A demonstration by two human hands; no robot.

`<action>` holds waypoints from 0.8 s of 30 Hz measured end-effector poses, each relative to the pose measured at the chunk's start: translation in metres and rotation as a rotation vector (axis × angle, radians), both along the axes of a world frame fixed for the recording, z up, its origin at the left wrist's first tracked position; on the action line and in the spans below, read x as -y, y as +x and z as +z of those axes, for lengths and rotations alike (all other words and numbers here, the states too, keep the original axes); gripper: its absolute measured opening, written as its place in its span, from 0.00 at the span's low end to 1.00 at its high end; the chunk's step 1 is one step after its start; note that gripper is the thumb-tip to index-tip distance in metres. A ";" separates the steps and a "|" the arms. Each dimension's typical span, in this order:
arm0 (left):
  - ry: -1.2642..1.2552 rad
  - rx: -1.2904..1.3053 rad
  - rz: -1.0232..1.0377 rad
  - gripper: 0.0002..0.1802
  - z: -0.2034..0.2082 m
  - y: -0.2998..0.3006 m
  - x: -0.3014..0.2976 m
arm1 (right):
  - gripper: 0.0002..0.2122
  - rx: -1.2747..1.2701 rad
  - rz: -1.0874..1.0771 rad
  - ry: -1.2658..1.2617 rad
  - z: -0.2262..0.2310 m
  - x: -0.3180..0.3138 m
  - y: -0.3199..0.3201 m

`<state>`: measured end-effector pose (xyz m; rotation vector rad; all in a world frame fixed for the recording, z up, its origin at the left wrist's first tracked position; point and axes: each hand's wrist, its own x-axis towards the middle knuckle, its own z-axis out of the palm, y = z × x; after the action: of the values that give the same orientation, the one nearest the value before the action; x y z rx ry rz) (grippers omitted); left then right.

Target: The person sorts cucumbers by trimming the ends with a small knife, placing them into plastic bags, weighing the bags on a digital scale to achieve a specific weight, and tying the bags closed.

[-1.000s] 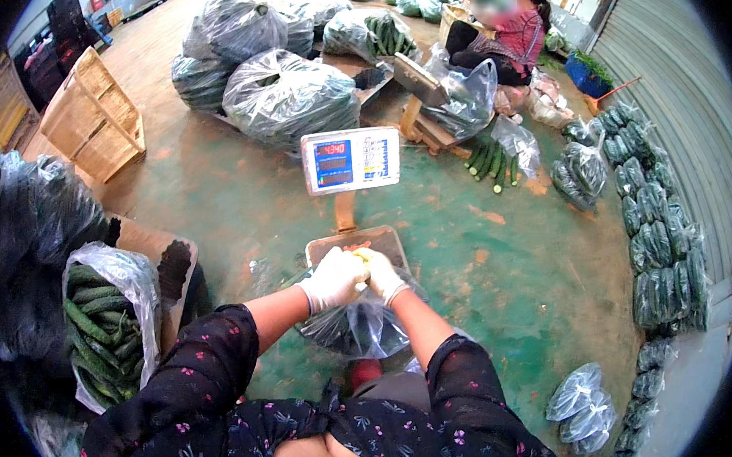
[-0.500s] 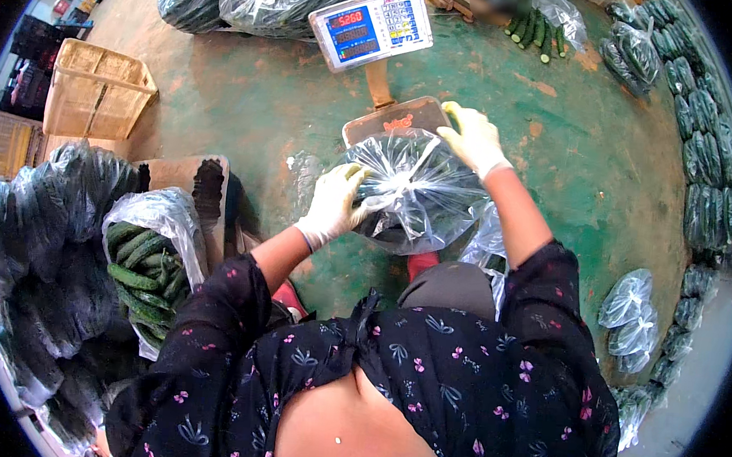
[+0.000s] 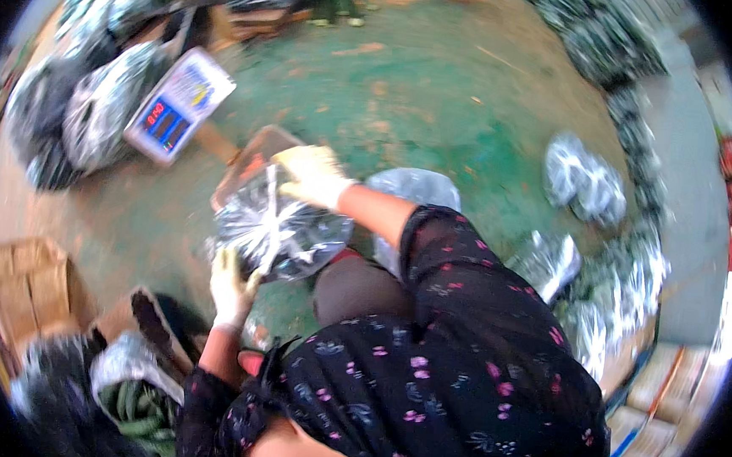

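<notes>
A: Gripping anything, left hand (image 3: 232, 291) and right hand (image 3: 314, 176)?

B: Apparently not — fingers apart on both, left at the near edge of the tied clear bag (image 3: 291, 233), right over the far edge. Cannot tell how firmly pressed.

A: Why placed so?

B: Probably to steady the bag from opposite sides, sitting on the scale platform (image 3: 260, 143), with the display (image 3: 179, 107) tilted up for easy reading.

A: And farther out?

B: An open bag of cucumbers (image 3: 143, 408), lower left, perhaps kept within reach.

A: Different from a second ago?

B: Apart now, not clenched together at the bag's neck; figures changed, view swung round — bag still on the scale.
</notes>
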<state>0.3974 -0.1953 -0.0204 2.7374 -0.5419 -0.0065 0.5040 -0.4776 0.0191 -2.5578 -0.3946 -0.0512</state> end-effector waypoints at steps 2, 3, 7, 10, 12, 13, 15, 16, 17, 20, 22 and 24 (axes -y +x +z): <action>-0.086 -0.012 0.066 0.34 -0.011 -0.017 -0.011 | 0.21 0.016 0.224 0.001 -0.007 -0.015 -0.009; -0.102 -0.044 0.095 0.31 -0.009 -0.026 -0.015 | 0.21 -0.027 0.298 -0.077 -0.015 -0.026 -0.016; -0.203 -0.161 0.132 0.26 -0.023 -0.059 -0.050 | 0.16 0.145 0.251 -0.195 -0.064 -0.042 -0.020; -0.638 -0.588 0.480 0.23 -0.015 -0.076 -0.050 | 0.08 0.138 0.223 -0.162 -0.081 -0.055 0.001; -0.668 -0.668 0.526 0.21 -0.015 -0.084 -0.055 | 0.07 0.085 0.288 -0.317 -0.081 -0.062 0.005; -0.737 -0.690 0.532 0.20 -0.016 -0.088 -0.059 | 0.07 0.050 0.320 -0.218 -0.081 -0.062 0.005; -0.743 -0.750 0.572 0.20 -0.007 -0.098 -0.055 | 0.07 -0.078 0.298 -0.130 -0.059 -0.056 -0.007; -0.750 -0.810 0.604 0.20 -0.003 -0.105 -0.053 | 0.08 -0.206 0.267 -0.047 -0.050 -0.054 -0.011; -0.831 -0.869 0.621 0.18 0.002 -0.111 -0.052 | 0.10 -0.288 0.255 -0.036 -0.050 -0.058 -0.009; -0.322 -0.727 0.450 0.16 0.026 -0.116 -0.035 | 0.15 -0.371 0.302 0.091 -0.034 -0.049 -0.020; -0.332 -0.716 0.383 0.16 0.030 -0.108 -0.026 | 0.15 -0.388 0.199 0.143 -0.033 -0.029 -0.019; -0.505 -0.825 0.508 0.15 0.020 -0.116 -0.031 | 0.15 -0.368 0.090 0.161 -0.044 -0.031 -0.019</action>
<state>0.2812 -0.1639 -0.0007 2.0428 0.3400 -0.7222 0.4850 -0.4465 -0.0248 -2.3228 -0.3453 0.3995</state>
